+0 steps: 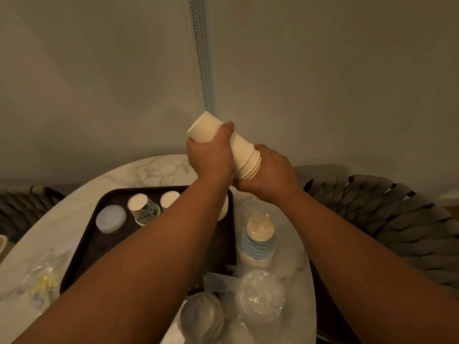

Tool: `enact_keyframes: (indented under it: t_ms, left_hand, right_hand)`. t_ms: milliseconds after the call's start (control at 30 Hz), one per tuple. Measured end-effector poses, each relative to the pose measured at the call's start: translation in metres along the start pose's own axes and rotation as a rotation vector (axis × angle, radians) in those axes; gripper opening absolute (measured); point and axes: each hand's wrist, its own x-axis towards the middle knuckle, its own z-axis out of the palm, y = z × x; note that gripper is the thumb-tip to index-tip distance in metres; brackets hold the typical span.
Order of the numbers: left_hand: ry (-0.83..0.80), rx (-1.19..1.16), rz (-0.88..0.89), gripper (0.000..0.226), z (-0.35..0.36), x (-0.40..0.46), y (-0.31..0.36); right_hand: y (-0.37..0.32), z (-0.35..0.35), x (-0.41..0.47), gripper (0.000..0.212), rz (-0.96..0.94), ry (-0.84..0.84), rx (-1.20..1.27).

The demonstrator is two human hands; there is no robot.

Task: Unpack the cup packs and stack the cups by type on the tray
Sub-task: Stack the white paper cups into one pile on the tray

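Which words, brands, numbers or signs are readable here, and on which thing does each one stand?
None can be read.
Patterned cup on the tray: a blue-green print, no letters visible.
Yellow-marked wrapper: marks too blurred to read.
Plain cup stack: no print.

Both my hands are up off the bench (139,170), w/ open air above the tray (82,247). Tray's back row is taken: lid (111,218), printed cup (143,208), white cup (169,198), side by side. Tray's front-left is bare dark surface, but my left arm (154,256) crosses over it. Right of tray, blue cup pack (259,238) stands near its edge; clear packs (260,294) crowd the near bench. Loose wrap (44,284) lies left of tray. Chair (387,219) is close on the right.
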Motion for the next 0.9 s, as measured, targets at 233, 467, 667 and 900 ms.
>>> enact_keyframes:
  t_ms: [233, 467, 667, 900]
  left_hand:
    - [-0.191, 0.207, 0.385, 0.066, -0.037, 0.037, 0.026]
    - [-0.357, 0.528, 0.459, 0.072, -0.062, 0.037, -0.028]
    - [-0.367, 0.624, 0.404, 0.085, -0.069, 0.043, -0.060]
    - [-0.454, 0.907, 0.522, 0.063, -0.071, 0.046, -0.079]
  right_hand:
    - [0.062, 0.000, -0.020, 0.077, 0.270, 0.050, 0.100]
    - [0.063, 0.007, -0.021, 0.077, 0.267, 0.068, 0.188]
    - [0.062, 0.006, -0.021, 0.078, 0.232, 0.058, 0.218]
    - [0.060, 0.009, -0.022, 0.079, 0.228, 0.051, 0.236]
